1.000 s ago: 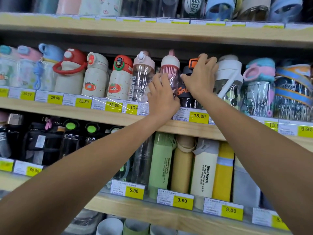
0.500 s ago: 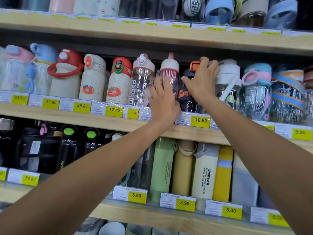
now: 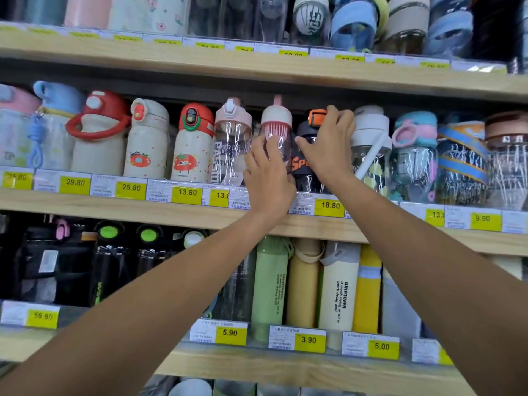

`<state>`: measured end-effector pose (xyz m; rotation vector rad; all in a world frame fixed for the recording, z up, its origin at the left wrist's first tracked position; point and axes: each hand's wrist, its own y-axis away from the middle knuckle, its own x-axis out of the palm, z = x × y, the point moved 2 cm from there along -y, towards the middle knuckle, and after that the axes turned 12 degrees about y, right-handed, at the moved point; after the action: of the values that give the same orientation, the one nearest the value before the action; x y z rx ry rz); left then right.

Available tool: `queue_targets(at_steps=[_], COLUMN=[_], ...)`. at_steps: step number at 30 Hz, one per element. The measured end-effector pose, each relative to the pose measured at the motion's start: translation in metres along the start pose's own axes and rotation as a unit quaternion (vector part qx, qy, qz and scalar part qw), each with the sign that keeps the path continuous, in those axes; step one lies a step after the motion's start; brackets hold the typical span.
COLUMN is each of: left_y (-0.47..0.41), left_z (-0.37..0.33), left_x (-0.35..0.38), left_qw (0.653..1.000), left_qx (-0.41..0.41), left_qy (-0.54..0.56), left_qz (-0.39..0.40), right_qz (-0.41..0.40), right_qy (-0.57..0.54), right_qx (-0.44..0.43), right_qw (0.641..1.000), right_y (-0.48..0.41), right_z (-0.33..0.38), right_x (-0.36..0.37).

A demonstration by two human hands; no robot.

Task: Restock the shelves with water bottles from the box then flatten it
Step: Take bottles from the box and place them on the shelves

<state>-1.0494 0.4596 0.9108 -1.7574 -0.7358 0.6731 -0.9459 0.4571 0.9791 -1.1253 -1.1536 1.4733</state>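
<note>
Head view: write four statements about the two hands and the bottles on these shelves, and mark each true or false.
1. The right hand grips the dark bottle with an orange clasp and orange lettering. True.
2. The left hand holds a cardboard box. False: its straight fingers rest against the clear bottle with a pink strainer lid.
3. The yellow price tag below the dark bottle reads 18.80. True.
4. The tall pale green bottle stands on the dark bottle's shelf. False: it stands one shelf lower.

The right hand (image 3: 328, 151) covers most of the dark plastic bottle with the orange clasp (image 3: 300, 166); the left hand (image 3: 268, 178) hides the base of the pink-capped clear bottle (image 3: 276, 125).
</note>
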Motion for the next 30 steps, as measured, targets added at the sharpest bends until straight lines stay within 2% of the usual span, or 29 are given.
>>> queue_targets(at_steps=[5,10,12,15,19,25,30], left_y=[0.002,0.010,0.018,0.026,0.028,0.023,0.023], left_z=[0.001,-0.022,-0.046,-0.077,-0.105,-0.124,-0.124], left_x=[-0.003,-0.009,-0.004,0.012,0.040,0.071,0.076], left_qw=[1.000,0.983,0.975,0.973,0.976,0.985,0.986], left_qx=[0.013,0.122,0.129,0.123,0.089,-0.037,-0.101], left_qy=[0.010,0.116,0.176,0.192,0.177,0.126,0.080], left_qz=[-0.009,-0.080,-0.045,0.039,0.088,0.109,0.107], right_qz=[0.012,-0.026,-0.046,-0.062,-0.058,0.014,0.017], right_qy=[0.008,0.029,0.055,0.085,0.103,0.080,0.091], right_qx=[-0.020,-0.058,-0.049,-0.030,-0.007,0.020,0.033], right_qw=[1.000,0.998,0.996,0.994,0.993,0.997,0.995], right_y=[0.009,0.015,0.017,0.020,0.029,0.036,0.045], right_z=[0.000,-0.022,-0.042,-0.068,-0.108,-0.158,-0.163], right_x=[-0.007,-0.033,-0.045,-0.058,-0.069,-0.059,-0.051])
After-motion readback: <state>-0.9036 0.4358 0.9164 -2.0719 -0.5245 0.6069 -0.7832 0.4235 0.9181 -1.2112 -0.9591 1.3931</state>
